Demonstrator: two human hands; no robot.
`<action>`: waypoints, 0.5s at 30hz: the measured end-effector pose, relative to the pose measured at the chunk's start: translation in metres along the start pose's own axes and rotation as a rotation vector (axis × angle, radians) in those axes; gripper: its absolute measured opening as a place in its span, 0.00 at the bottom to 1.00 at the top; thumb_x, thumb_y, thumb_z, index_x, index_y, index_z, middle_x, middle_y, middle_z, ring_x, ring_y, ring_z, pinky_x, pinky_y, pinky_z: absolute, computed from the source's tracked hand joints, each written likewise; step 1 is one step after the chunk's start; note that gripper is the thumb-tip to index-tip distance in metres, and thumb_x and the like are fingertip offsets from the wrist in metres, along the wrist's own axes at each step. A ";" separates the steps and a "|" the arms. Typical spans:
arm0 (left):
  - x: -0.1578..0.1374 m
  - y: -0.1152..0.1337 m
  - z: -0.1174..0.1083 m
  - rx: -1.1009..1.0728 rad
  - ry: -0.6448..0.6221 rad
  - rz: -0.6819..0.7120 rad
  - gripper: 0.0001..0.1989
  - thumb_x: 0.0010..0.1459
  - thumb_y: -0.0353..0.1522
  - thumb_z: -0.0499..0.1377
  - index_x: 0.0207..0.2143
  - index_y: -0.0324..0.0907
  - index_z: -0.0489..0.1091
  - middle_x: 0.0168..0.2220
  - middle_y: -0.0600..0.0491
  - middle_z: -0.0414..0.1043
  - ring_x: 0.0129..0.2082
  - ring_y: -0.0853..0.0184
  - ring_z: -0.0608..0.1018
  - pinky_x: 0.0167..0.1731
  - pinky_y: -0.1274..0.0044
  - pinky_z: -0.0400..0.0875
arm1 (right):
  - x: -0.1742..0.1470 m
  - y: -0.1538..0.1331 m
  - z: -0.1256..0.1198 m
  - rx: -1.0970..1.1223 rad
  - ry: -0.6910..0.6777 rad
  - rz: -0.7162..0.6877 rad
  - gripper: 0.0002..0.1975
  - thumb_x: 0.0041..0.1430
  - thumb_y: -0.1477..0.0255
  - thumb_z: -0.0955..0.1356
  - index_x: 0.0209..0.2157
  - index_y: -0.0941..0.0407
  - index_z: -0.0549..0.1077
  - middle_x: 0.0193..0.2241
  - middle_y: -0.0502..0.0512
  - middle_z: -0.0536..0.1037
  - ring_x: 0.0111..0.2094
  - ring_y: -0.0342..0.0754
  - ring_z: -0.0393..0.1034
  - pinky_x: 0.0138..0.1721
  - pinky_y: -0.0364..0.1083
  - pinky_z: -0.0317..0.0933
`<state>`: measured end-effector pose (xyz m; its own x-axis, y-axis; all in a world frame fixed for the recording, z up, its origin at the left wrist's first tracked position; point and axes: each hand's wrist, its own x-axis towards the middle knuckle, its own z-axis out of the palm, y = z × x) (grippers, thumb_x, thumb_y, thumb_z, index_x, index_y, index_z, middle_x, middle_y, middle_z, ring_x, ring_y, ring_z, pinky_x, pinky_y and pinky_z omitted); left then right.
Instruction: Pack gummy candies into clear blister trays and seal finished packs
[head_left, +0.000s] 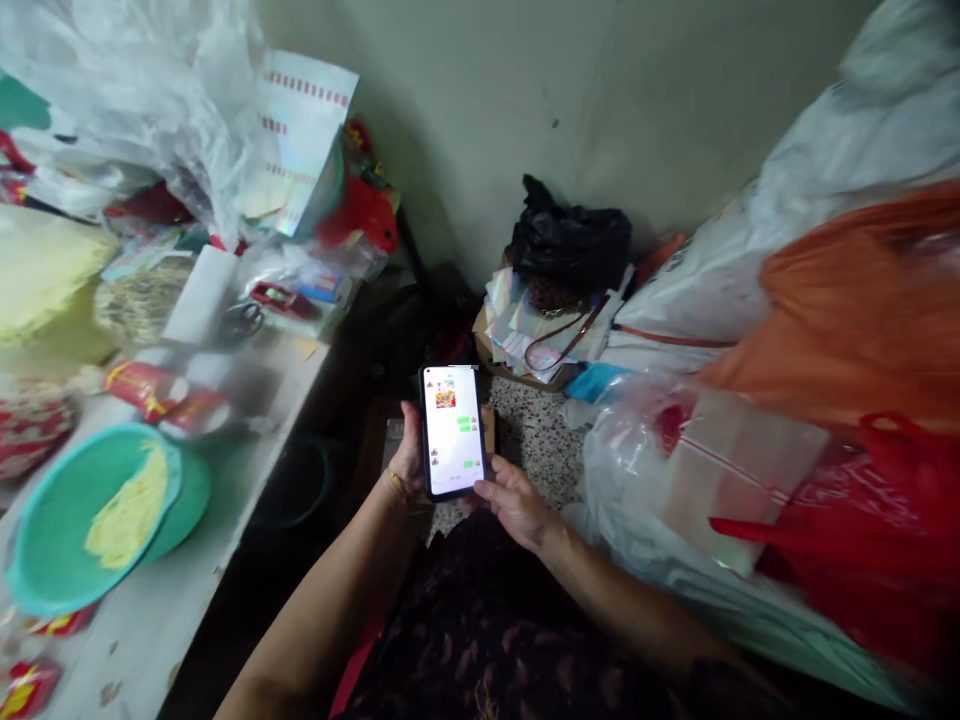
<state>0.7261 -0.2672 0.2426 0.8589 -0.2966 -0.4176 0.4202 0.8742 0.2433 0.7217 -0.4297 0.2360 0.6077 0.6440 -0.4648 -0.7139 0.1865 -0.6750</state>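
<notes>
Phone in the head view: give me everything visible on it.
The phone is a slim, dark-edged slab with rounded corners, in portrait and slightly tilted in the picture, its lit screen facing the camera. The mostly white display shows a colourful picture near the top, green bubbles along the right and small icons; the text is too small to read. The left hand grips its left edge; the right hand touches its lower right corner. Its back is hidden.

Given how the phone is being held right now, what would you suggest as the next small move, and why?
A tap near the bottom of the phone with the right hand seems sensible: its thumb lies at the lower right corner, the left hand supports the opposite side, and the lit screen shows what looks like a chat.
</notes>
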 end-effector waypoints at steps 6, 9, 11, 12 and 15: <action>-0.015 -0.012 -0.055 0.042 0.328 -0.038 0.26 0.54 0.48 0.48 0.51 0.44 0.60 0.48 0.46 0.66 0.44 0.59 0.72 0.48 0.66 0.60 | 0.054 -0.014 -0.105 -0.023 0.457 -0.192 0.14 0.39 0.72 0.71 0.33 0.55 0.71 0.31 0.50 0.76 0.27 0.43 0.69 0.29 0.42 0.63; -0.050 -0.035 -0.101 0.057 0.625 -0.042 0.20 0.56 0.39 0.50 0.51 0.42 0.59 0.43 0.48 0.70 0.40 0.64 0.74 0.47 0.71 0.62 | 0.095 -0.039 -0.170 -0.018 0.663 -0.266 0.11 0.37 0.74 0.71 0.27 0.56 0.67 0.23 0.46 0.73 0.23 0.40 0.67 0.24 0.39 0.62; -0.075 -0.056 -0.132 0.000 0.862 -0.083 0.20 0.58 0.36 0.48 0.52 0.42 0.58 0.38 0.49 0.72 0.38 0.64 0.75 0.46 0.71 0.63 | 0.124 -0.054 -0.207 -0.023 0.766 -0.282 0.11 0.38 0.76 0.70 0.24 0.56 0.64 0.18 0.43 0.69 0.20 0.38 0.65 0.22 0.38 0.61; -0.086 -0.068 -0.146 -0.039 0.936 -0.113 0.20 0.58 0.36 0.47 0.53 0.43 0.57 0.37 0.49 0.72 0.38 0.64 0.75 0.45 0.71 0.64 | 0.137 -0.061 -0.222 -0.029 0.809 -0.284 0.10 0.39 0.77 0.70 0.24 0.56 0.63 0.17 0.43 0.67 0.19 0.38 0.64 0.21 0.38 0.61; -0.110 -0.101 -0.177 -0.113 1.045 -0.233 0.19 0.55 0.39 0.49 0.49 0.47 0.61 0.36 0.49 0.73 0.38 0.61 0.75 0.42 0.69 0.65 | 0.169 -0.073 -0.257 -0.071 0.883 -0.287 0.06 0.47 0.77 0.67 0.27 0.57 0.64 0.18 0.43 0.65 0.19 0.36 0.62 0.22 0.38 0.61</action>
<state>0.5375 -0.2544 0.1086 0.0630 -0.0326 -0.9975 0.4655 0.8850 0.0005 0.9659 -0.5250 0.0600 0.8230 -0.2236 -0.5223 -0.4898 0.1867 -0.8516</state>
